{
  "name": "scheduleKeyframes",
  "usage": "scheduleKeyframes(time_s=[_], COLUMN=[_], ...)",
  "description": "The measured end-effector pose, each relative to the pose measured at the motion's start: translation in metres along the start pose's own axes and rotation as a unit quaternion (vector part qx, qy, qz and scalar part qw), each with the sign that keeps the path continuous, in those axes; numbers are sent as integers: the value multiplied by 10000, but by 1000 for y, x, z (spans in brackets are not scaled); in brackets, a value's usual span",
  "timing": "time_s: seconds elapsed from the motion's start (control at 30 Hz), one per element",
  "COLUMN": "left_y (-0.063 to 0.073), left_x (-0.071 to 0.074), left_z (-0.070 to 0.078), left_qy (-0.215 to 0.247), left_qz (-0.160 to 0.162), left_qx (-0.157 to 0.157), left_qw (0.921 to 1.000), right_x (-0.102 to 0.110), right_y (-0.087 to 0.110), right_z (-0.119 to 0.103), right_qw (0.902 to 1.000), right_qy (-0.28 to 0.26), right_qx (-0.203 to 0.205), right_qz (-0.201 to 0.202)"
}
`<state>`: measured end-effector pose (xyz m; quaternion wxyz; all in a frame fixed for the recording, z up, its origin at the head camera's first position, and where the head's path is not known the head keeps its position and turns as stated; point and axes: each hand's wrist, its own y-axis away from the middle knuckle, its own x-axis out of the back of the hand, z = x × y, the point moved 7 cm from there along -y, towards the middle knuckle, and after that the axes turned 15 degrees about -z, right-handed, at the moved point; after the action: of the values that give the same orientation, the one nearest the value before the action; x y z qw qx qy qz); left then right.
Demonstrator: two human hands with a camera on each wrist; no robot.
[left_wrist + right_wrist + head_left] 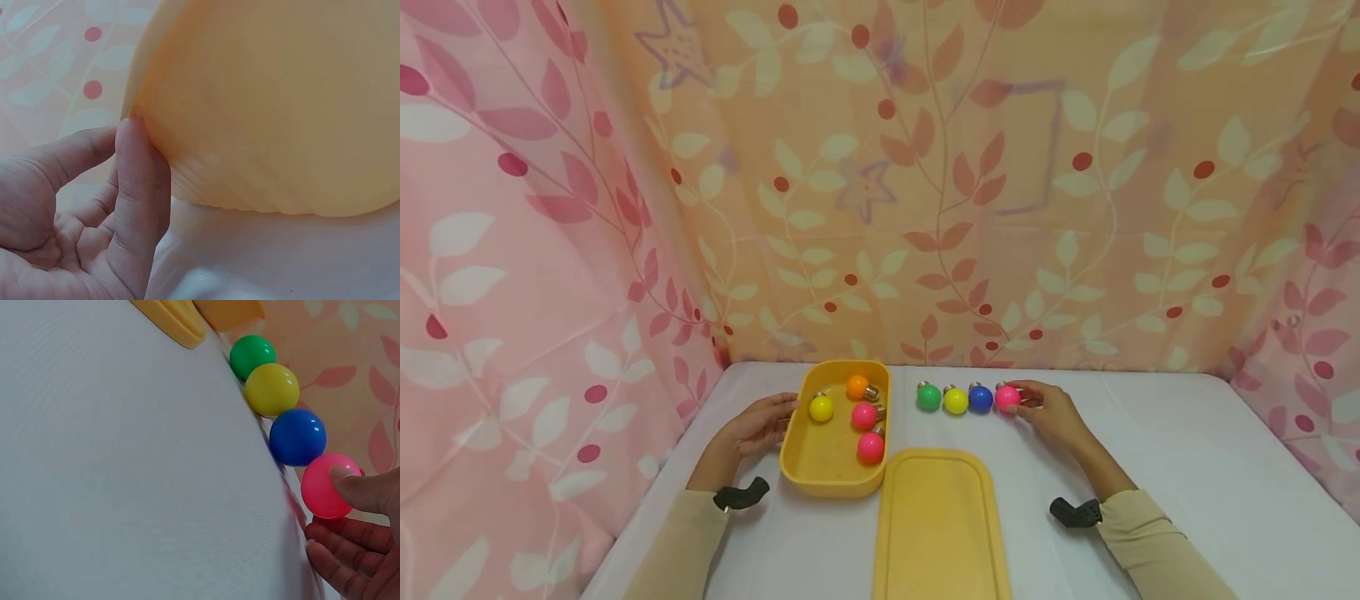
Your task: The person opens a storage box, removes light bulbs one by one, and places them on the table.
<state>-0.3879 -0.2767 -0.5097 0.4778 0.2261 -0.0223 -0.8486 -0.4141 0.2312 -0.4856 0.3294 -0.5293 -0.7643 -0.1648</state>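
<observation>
My right hand (1054,418) pinches a pink light bulb (1007,399) between thumb and fingers, at the right end of a row. Beside it in that row stand a blue bulb (981,398), a yellow bulb (956,401) and a green bulb (928,397). On the other side, my left hand (765,423) grips the left edge of a yellow plastic box (833,483); thumb and index finger meet at its rim in the left wrist view. Inside the box lie an orange bulb (857,387), another yellow bulb (822,407) and two pink bulbs (864,416).
A flat yellow lid (942,533) lies on the white-covered table (1060,550), right of the box and nearer to me. Patterned curtain cloth (970,275) hangs behind the table and along both sides. Each wrist carries a black camera mount (1077,512).
</observation>
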Motion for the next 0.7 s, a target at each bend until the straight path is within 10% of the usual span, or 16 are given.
scheduleKeyframes(time_s=[0.7], left_y=[-4], left_x=[1], left_z=[0], left_qy=[-107], left_qz=[-189], left_qx=[-184], left_qw=[9996], right_x=[-7], right_y=[1], right_z=[4], right_qw=[9998], right_qy=[-6], right_qx=[-201], right_qz=[-85])
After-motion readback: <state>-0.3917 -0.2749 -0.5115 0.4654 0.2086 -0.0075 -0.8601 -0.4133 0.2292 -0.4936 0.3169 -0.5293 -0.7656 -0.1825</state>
